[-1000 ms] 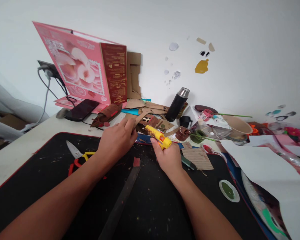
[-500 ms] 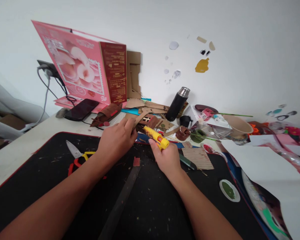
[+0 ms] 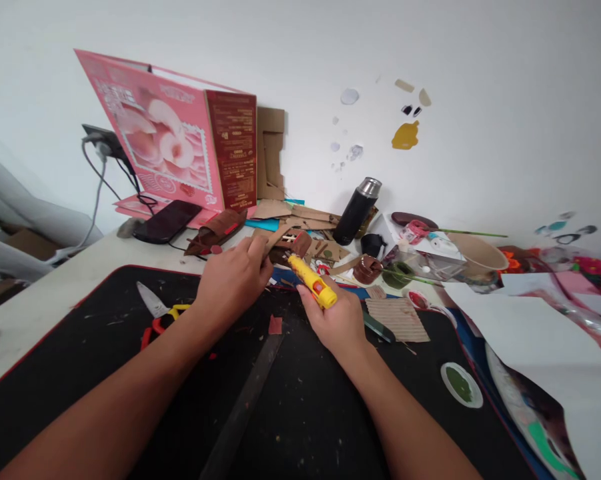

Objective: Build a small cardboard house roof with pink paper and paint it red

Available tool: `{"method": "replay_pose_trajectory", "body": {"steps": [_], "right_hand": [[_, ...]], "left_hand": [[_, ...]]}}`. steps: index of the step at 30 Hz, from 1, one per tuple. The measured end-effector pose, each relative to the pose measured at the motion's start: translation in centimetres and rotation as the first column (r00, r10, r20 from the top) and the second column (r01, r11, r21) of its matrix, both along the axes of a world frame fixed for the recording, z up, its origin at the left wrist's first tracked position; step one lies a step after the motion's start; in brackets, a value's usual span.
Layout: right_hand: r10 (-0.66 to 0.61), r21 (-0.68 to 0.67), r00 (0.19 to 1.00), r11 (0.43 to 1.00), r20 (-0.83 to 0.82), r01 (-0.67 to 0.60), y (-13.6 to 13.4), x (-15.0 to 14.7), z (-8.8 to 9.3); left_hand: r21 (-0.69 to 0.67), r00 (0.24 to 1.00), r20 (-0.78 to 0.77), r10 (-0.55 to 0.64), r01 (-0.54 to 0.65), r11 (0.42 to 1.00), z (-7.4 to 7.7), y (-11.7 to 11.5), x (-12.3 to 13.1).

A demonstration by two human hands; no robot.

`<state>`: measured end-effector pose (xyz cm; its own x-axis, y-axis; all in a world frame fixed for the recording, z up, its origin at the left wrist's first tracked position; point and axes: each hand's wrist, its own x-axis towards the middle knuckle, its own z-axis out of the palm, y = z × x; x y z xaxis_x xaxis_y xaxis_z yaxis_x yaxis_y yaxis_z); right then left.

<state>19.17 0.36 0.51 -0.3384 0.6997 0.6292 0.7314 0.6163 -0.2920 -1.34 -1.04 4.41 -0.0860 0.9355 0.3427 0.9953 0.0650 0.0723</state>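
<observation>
My right hand [image 3: 337, 320] is wrapped round a yellow glue gun [image 3: 310, 277], its nozzle pointing up and left. Between the closed fingers of my left hand [image 3: 235, 277] is a strip of brown cardboard [image 3: 279, 237]; its upper end sticks out past my fingertips. The nozzle is close to the strip, but I cannot tell if they touch. Just behind sits a small brown model piece [image 3: 297, 241] with light window-like openings. Red-and-yellow scissors [image 3: 157, 313] lie partly hidden by my left forearm. A small red square [image 3: 275, 325] lies on the black mat [image 3: 320, 407].
A pink box [image 3: 170, 140] stands at the back left, with a phone [image 3: 167, 222] before it. A black thermos [image 3: 357, 213] leans near cardboard scraps. Corrugated cardboard [image 3: 397, 319], a green-handled tool [image 3: 379, 327] and a lid of green paint [image 3: 461, 385] lie right. A dark flat bar [image 3: 243, 407] lies in front.
The view has shifted slightly, so everything sits a little lower in the picture. The glue gun has tilted a little in my right hand; both hands keep their holds.
</observation>
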Motion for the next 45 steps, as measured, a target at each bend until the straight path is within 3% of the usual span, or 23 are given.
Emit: {"method": "replay_pose_trajectory", "body": {"steps": [19,45], "right_hand": [[-0.035,0.035,0.999,0.999,-0.037,0.037,0.52,0.14,-0.06],[-0.061,-0.033,0.998,0.998,-0.033,0.060,0.55,0.04,-0.01]], "left_hand": [[0.019,0.999,-0.030,-0.019,0.020,1.000,-0.02,-0.10,0.16],[0.005,0.999,-0.004,-0.038,0.038,0.999,0.19,-0.23,0.40]]}}
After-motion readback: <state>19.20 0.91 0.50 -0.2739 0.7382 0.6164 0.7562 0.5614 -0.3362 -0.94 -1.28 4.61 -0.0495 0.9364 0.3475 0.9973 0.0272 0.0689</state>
